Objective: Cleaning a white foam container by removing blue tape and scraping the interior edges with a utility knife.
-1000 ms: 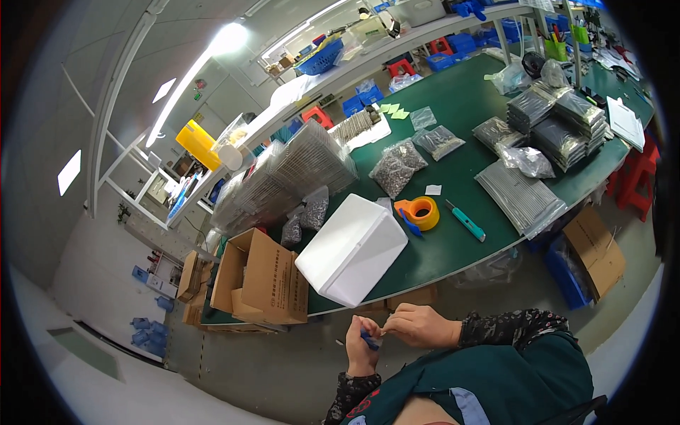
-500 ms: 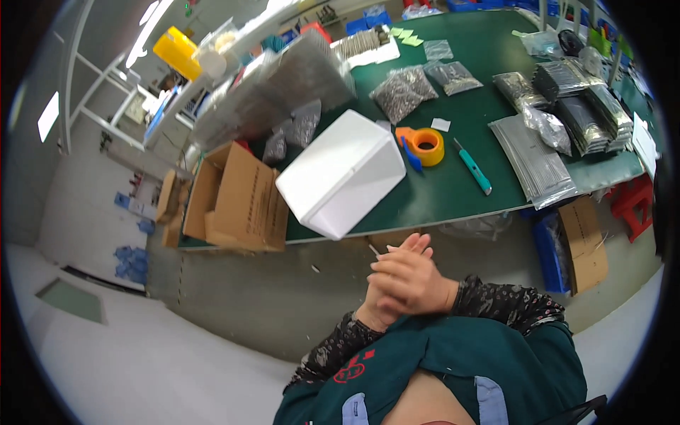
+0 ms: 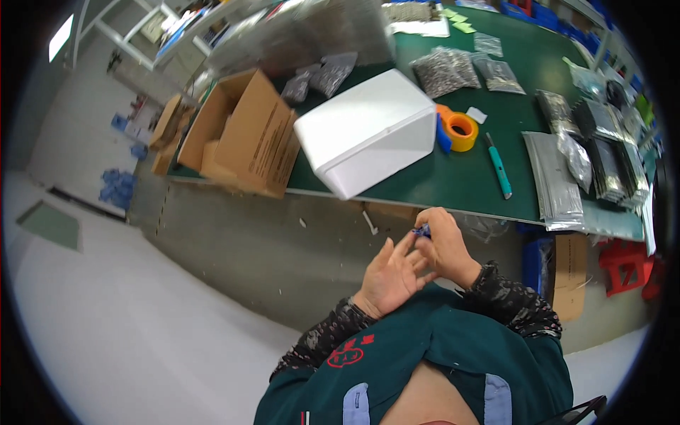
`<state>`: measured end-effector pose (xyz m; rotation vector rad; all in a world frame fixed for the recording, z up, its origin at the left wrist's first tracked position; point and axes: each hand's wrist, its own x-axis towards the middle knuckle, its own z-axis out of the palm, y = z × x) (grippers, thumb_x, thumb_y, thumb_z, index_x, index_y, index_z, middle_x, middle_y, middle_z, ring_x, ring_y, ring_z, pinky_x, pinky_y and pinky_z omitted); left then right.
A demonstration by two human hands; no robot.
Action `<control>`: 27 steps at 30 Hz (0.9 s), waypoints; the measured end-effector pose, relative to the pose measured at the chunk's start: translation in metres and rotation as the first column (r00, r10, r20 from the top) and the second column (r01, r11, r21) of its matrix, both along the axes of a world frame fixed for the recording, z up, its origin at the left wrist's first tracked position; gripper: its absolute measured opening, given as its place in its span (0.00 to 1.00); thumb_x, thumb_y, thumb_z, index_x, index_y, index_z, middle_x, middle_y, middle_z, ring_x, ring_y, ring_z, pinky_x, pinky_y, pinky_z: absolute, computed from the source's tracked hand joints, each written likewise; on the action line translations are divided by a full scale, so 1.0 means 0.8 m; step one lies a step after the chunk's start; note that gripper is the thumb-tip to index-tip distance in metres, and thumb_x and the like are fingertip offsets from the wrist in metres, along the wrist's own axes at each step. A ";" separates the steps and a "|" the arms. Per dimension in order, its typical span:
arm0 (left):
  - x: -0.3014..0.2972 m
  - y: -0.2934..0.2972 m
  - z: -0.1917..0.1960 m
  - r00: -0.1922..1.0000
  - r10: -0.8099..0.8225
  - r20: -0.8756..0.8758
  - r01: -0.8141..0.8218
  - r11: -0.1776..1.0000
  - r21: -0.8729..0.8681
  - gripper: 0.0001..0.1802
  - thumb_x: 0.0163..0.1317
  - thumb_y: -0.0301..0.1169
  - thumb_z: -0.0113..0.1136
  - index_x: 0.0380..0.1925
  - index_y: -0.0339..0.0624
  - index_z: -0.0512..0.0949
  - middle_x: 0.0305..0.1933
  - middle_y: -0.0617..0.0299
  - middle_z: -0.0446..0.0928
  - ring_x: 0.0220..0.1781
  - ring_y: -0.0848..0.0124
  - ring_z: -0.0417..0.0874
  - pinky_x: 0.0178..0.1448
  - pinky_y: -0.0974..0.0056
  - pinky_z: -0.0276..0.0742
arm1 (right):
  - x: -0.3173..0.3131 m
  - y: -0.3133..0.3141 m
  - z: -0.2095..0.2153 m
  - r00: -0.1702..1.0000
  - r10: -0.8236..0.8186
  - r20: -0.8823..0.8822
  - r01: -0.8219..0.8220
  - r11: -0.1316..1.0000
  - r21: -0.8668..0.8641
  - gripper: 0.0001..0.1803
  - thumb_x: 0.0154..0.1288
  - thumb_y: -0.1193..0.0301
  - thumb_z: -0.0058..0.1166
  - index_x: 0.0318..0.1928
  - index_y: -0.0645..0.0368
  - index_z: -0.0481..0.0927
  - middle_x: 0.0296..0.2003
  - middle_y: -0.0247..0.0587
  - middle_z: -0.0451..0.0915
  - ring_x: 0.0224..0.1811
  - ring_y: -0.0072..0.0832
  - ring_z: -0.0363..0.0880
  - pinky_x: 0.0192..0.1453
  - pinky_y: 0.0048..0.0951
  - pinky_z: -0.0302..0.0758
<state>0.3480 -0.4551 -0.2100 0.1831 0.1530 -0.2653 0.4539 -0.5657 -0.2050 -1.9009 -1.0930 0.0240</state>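
Observation:
My right hand (image 3: 446, 246) is closed, its thumb and fingers pinching a small, crumpled blue-and-white thing (image 3: 423, 230) whose kind I cannot make out. Just left of it, my left hand (image 3: 394, 278) is open with the palm up; its fingertips come close to or touch the right hand. Both hands are in front of my body, below the near edge of the green table (image 3: 489, 191). Beyond them on that table stands a white foam box (image 3: 368, 131), tilted toward me. To its right lie an orange tape dispenser with a yellow roll (image 3: 463, 132) and a teal utility knife (image 3: 499, 166).
An open cardboard box (image 3: 248, 138) stands at the table's left end. Bags of small parts (image 3: 446, 71) lie toward the back. Flat grey packs (image 3: 552, 177) and stacked dark metal parts (image 3: 609, 152) lie at right. Below are a blue bin (image 3: 536, 265) and a red stool (image 3: 627, 268).
My hands, pressed together before, have come apart; the left is now open and the blue-and-white thing shows in the right. The view has shifted, so the table sits higher.

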 end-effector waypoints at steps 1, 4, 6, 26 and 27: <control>-0.004 0.006 -0.011 1.000 0.020 0.021 -0.022 0.995 0.093 0.25 0.66 0.48 0.37 0.60 0.51 0.56 0.59 0.60 0.62 0.61 0.66 0.62 0.62 0.55 0.61 | -0.009 0.000 0.000 0.999 0.034 -0.010 -0.035 0.999 -0.018 0.11 0.59 0.67 0.49 0.35 0.63 0.71 0.38 0.46 0.75 0.40 0.38 0.73 0.44 0.35 0.69; -0.024 0.006 -0.036 0.975 0.192 -0.116 -0.147 0.937 0.316 0.20 0.67 0.43 0.41 0.55 0.47 0.62 0.55 0.61 0.65 0.59 0.69 0.65 0.59 0.63 0.66 | -0.034 0.006 -0.005 0.928 0.349 0.134 -0.339 0.937 -0.088 0.21 0.55 0.68 0.50 0.49 0.64 0.68 0.52 0.51 0.66 0.54 0.40 0.65 0.58 0.36 0.62; -0.030 0.010 -0.039 0.940 0.298 -0.165 -0.226 0.908 0.353 0.19 0.67 0.38 0.43 0.55 0.47 0.62 0.53 0.63 0.66 0.56 0.72 0.68 0.58 0.65 0.68 | -0.037 0.013 -0.024 0.909 0.407 -0.091 -0.414 0.906 -0.085 0.29 0.55 0.68 0.50 0.58 0.63 0.61 0.56 0.53 0.62 0.59 0.43 0.62 0.63 0.34 0.59; -0.309 0.246 -0.294 -0.059 0.704 -0.707 -0.431 0.621 0.654 0.16 0.53 0.27 0.46 0.44 0.39 0.68 0.45 0.53 0.71 0.45 0.56 0.73 0.40 0.51 0.77 | 0.012 0.004 -0.246 0.929 -0.026 -0.368 -0.333 0.373 -0.866 0.20 0.49 0.62 0.54 0.44 0.57 0.77 0.40 0.51 0.77 0.46 0.46 0.74 0.49 0.40 0.71; -0.307 0.255 -0.291 -0.112 0.654 -0.748 -0.414 0.654 0.634 0.16 0.54 0.29 0.45 0.44 0.39 0.67 0.44 0.52 0.71 0.45 0.56 0.73 0.44 0.49 0.75 | 0.011 -0.004 -0.249 0.927 -0.076 -0.366 -0.315 0.371 -0.874 0.20 0.49 0.62 0.54 0.43 0.57 0.77 0.40 0.51 0.77 0.46 0.45 0.74 0.49 0.40 0.71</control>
